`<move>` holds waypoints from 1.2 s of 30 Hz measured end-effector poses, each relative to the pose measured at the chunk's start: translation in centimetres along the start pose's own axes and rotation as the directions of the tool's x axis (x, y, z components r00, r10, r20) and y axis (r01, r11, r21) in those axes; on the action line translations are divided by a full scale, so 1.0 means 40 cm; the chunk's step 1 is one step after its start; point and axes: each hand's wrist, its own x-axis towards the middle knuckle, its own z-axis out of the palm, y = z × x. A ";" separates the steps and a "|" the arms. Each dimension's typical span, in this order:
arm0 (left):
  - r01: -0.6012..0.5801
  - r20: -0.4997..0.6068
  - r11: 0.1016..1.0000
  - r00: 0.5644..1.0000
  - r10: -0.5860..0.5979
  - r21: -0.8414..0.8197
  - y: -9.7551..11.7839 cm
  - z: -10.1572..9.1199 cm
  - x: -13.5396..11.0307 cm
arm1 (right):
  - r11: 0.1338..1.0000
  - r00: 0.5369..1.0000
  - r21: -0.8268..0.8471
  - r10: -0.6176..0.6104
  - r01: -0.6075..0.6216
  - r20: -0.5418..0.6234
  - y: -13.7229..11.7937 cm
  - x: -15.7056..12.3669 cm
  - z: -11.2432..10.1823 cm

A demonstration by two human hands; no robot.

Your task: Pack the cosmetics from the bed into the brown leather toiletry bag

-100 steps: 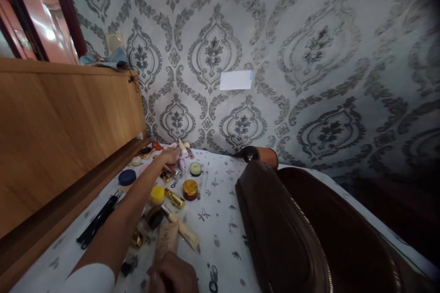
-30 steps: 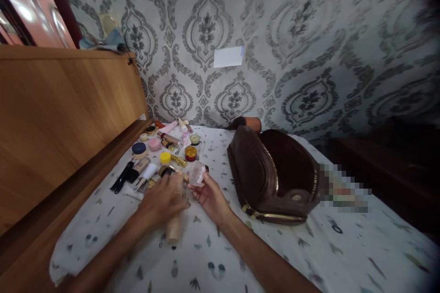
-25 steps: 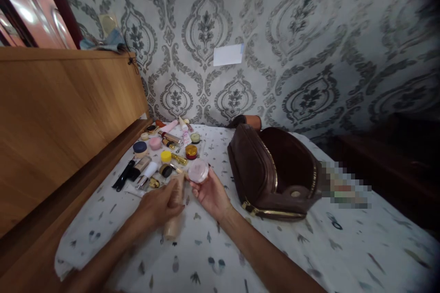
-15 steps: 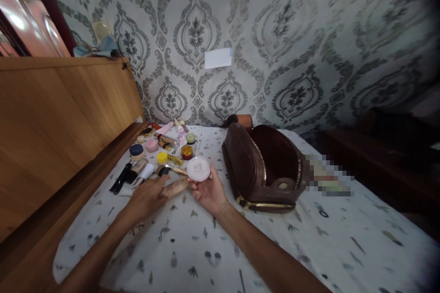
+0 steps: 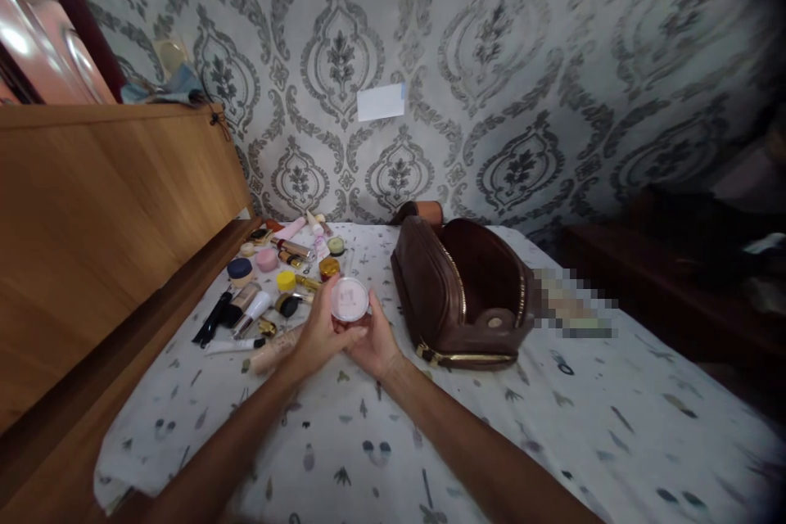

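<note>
Left hand and right hand hold a round case — print illegible.

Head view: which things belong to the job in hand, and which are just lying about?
In the job:
- round pale cosmetic container, held between left hand and right hand

Seemingly just lying about, unheld:
- beige squeeze tube
- open brown zip bag
- yellow-lidded jar
- navy-lidded jar

The round case looks like clear, glossy plastic on top. The brown bag resembles smooth leather with a soft sheen; its zip is shiny, gold-toned metal. The sheet is matt, faintly wrinkled cloth. The wooden panel shows satiny grain. A white slip on the wall looks like matt paper.
</note>
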 end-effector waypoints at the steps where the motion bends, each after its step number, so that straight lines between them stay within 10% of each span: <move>1: 0.000 -0.018 1.000 1.000 0.000 -0.022 -0.017 0.013 -0.001 | 1.000 1.000 0.006 0.000 0.000 -0.012 0.001 0.002 -0.002; 14: -0.077 -0.171 0.970 0.978 0.119 0.231 -0.047 -0.008 -0.036 | 0.992 0.997 -0.112 0.069 -0.065 0.028 0.011 0.004 0.006; 36: -0.106 -0.122 0.950 0.982 0.147 0.294 -0.035 -0.007 -0.051 | 0.989 0.993 -0.114 0.099 -0.091 0.069 0.002 -0.043 0.010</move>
